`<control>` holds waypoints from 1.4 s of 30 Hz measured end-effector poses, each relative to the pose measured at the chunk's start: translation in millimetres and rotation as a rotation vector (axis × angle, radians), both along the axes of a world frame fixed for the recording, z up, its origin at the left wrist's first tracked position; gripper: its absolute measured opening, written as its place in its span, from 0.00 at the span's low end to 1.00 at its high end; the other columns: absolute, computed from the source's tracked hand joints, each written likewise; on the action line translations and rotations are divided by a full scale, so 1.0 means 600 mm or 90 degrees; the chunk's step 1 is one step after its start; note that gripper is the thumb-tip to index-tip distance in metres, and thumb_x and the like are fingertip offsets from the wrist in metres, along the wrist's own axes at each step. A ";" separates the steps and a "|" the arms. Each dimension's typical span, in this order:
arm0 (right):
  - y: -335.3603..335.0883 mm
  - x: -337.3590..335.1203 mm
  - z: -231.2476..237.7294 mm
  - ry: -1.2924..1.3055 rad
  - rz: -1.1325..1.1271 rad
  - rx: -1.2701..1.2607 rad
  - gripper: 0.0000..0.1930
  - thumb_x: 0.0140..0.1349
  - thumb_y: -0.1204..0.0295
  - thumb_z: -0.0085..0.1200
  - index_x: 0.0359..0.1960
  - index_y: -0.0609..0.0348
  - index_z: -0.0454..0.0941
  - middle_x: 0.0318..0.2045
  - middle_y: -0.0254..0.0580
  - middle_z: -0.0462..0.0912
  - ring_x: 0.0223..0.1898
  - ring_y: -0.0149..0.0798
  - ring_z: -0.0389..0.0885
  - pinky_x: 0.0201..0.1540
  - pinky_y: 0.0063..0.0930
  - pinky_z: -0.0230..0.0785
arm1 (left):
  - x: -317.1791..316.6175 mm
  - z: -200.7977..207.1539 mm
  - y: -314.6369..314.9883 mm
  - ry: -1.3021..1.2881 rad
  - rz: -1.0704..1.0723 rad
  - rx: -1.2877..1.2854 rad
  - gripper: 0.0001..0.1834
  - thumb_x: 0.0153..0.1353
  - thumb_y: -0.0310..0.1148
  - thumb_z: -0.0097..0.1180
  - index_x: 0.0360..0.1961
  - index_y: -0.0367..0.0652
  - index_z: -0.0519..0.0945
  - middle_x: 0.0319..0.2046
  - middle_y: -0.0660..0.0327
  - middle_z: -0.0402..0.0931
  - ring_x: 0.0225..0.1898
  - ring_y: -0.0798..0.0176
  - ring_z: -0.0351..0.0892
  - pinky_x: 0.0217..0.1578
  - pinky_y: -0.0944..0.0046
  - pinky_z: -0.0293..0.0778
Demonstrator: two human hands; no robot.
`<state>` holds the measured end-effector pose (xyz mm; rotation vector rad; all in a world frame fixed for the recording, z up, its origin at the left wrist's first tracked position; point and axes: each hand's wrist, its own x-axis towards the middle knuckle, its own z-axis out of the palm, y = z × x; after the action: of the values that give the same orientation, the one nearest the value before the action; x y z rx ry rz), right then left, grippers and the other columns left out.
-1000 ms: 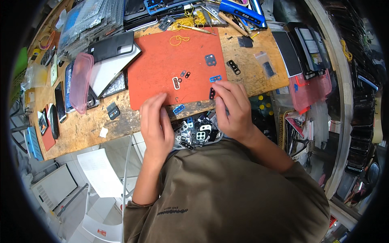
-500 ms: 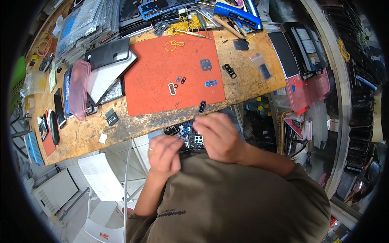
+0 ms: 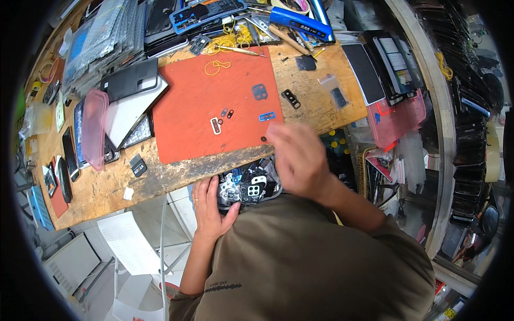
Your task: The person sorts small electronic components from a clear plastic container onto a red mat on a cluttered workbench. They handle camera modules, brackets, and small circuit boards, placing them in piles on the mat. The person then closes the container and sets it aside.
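Note:
My left hand (image 3: 210, 207) lies with fingers stretched and thumb apart along the left side of a heap of phone camera lens covers (image 3: 242, 184) in my lap. A white-faced lens cover with dark round holes (image 3: 254, 190) lies on that heap. My right hand (image 3: 301, 163) is over the front edge of the orange mat, its fingers blurred. By its fingertips shows a small black part (image 3: 263, 139), mostly covered by the hand. A blue lens cover (image 3: 266, 116) lies just beyond; a white-rimmed one (image 3: 215, 126) and two small dark ones (image 3: 227, 113) are farther left.
The orange mat (image 3: 187, 96) covers the middle of the wooden bench (image 3: 160, 179). Bubble-wrapped panels (image 3: 99, 48), phone parts and a pink lid (image 3: 95, 128) crowd the left. A blue device (image 3: 300, 24), tools and yellow cord (image 3: 217, 67) lie at the back. A white chair (image 3: 128, 241) stands lower left.
My right hand has moved up from the lap to the mat's front edge, over the black lens cover there. My left hand has lowered and flattened beside the heap. The view has shifted slightly.

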<state>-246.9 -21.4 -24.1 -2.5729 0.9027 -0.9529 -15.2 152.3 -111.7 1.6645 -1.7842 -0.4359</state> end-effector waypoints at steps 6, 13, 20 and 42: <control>-0.034 0.012 -0.011 0.086 0.001 0.005 0.24 0.59 0.78 0.62 0.59 0.73 0.80 0.57 0.60 0.82 0.59 0.59 0.81 0.62 0.49 0.75 | -0.018 0.004 -0.019 -0.028 0.070 0.078 0.38 0.61 0.37 0.72 0.70 0.32 0.74 0.64 0.39 0.71 0.64 0.34 0.69 0.70 0.40 0.61; 0.061 0.014 0.004 0.023 0.148 0.101 0.22 0.55 0.79 0.64 0.54 0.74 0.83 0.54 0.57 0.85 0.55 0.58 0.85 0.62 0.50 0.77 | -0.010 -0.019 -0.005 0.061 0.061 -0.142 0.23 0.69 0.35 0.58 0.59 0.30 0.82 0.59 0.38 0.79 0.57 0.32 0.79 0.63 0.38 0.72; -0.077 -0.021 -0.004 0.032 -0.120 0.012 0.22 0.61 0.80 0.61 0.58 0.71 0.81 0.59 0.57 0.81 0.60 0.59 0.79 0.64 0.49 0.74 | -0.001 0.095 -0.094 -0.057 0.051 -0.199 0.17 0.63 0.17 0.59 0.53 0.33 0.85 0.48 0.46 0.82 0.48 0.41 0.81 0.52 0.45 0.77; -0.011 -0.042 0.020 0.058 -0.147 0.338 0.16 0.64 0.82 0.63 0.53 0.61 0.79 0.42 0.49 0.78 0.46 0.50 0.83 0.48 0.41 0.75 | 0.038 0.179 -0.248 0.005 -0.208 0.060 0.14 0.60 0.14 0.63 0.46 0.37 0.83 0.42 0.52 0.78 0.49 0.42 0.79 0.50 0.48 0.77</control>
<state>-272.1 -27.8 -12.3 -2.1029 1.2969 -0.5490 7.4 3.7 -4.3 1.4300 -2.0648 -0.6773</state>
